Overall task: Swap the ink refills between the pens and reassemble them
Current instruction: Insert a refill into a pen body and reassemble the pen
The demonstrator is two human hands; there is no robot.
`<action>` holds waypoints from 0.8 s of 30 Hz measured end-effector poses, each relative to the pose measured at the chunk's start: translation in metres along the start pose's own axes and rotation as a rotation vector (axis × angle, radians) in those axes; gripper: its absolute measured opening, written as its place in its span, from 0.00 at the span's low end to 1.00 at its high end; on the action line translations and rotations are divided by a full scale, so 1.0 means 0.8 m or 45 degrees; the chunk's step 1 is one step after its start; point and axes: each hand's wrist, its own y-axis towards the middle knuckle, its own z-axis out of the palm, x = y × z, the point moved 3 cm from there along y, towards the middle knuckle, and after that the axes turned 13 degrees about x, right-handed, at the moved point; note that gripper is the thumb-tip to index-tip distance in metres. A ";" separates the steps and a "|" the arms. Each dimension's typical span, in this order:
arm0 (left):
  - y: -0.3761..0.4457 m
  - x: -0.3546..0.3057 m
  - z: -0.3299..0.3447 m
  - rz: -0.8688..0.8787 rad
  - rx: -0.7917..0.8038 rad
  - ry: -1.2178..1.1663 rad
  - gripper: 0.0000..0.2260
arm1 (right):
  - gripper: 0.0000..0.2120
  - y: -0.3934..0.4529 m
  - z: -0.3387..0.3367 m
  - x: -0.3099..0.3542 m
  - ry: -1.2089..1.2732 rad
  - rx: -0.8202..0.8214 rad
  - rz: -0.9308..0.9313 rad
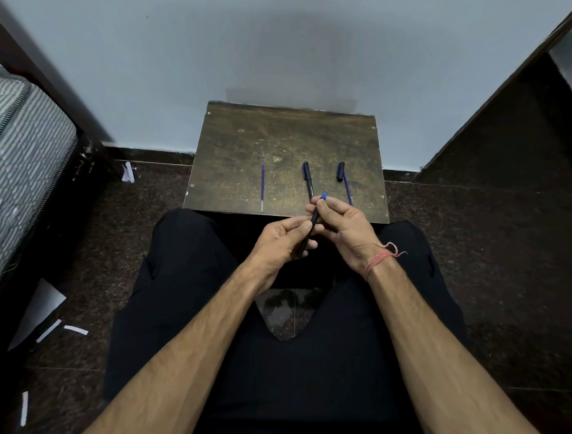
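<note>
Over our lap, just near of the small wooden bench (235, 142), we've got both hands busy on one black pen barrel (313, 223). Our left hand (278, 241) is curled round the lower part of it, thumb and fingers wrapped on. Our right hand (346, 224) pinches the upper end, where a blue tip (324, 195) sticks out and points toward the far side. So neither hand is loose, both are closed on that same pen.

On the bench itself, a loose blue refill (262, 186) lies by itself on the left, running near to far. Roughly in the middle sits a second black pen (308, 180), its near end hidden behind our right-hand fingers. Just right of that is a black cap (340, 171) with another thin blue refill (347, 190) touching or right beside it, hard to tell which.

There's a red thread (382, 257) round our right wrist. Off to the left is a striped mattress (21, 159), and some white paper scraps (75, 330) lie on the dark floor (505, 259).
</note>
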 end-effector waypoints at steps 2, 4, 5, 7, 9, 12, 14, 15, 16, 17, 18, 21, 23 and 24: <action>0.000 0.001 0.003 -0.062 0.130 -0.037 0.14 | 0.07 0.001 0.001 0.002 0.096 0.022 0.018; -0.001 0.001 0.006 -0.111 0.252 -0.070 0.15 | 0.07 0.001 0.003 0.002 0.185 0.072 0.050; -0.001 0.002 0.007 -0.116 0.278 -0.074 0.15 | 0.08 0.000 0.003 0.001 0.209 0.095 0.064; -0.001 0.003 0.005 -0.084 0.220 -0.020 0.12 | 0.07 0.000 0.005 0.000 0.200 0.095 0.080; 0.002 0.006 0.000 -0.037 0.086 0.070 0.08 | 0.06 0.000 0.005 -0.002 0.119 0.022 0.073; 0.007 0.014 -0.001 -0.017 -0.077 0.186 0.05 | 0.04 0.001 0.003 -0.004 0.011 -0.078 0.055; 0.010 0.019 0.000 -0.029 -0.153 0.251 0.04 | 0.04 0.001 0.003 -0.009 -0.044 -0.123 0.064; 0.011 0.022 0.000 -0.036 -0.180 0.272 0.04 | 0.04 0.001 0.002 -0.012 -0.068 -0.141 0.065; 0.012 0.023 0.000 -0.039 -0.197 0.286 0.04 | 0.04 0.002 0.002 -0.014 -0.085 -0.156 0.060; 0.013 0.024 -0.001 -0.037 -0.209 0.295 0.05 | 0.05 0.004 0.001 -0.015 -0.103 -0.167 0.050; 0.014 0.024 -0.002 -0.029 -0.214 0.293 0.06 | 0.06 0.005 0.001 -0.016 -0.123 -0.170 0.035; 0.012 0.023 -0.002 -0.021 -0.186 0.241 0.08 | 0.13 0.010 -0.003 -0.005 -0.344 -0.181 -0.008; 0.008 0.020 -0.003 -0.046 -0.188 0.163 0.08 | 0.15 0.009 -0.015 0.011 -0.660 -0.280 -0.056; 0.007 0.019 -0.004 -0.060 -0.194 0.132 0.09 | 0.14 0.009 -0.024 0.021 -0.835 -0.364 -0.098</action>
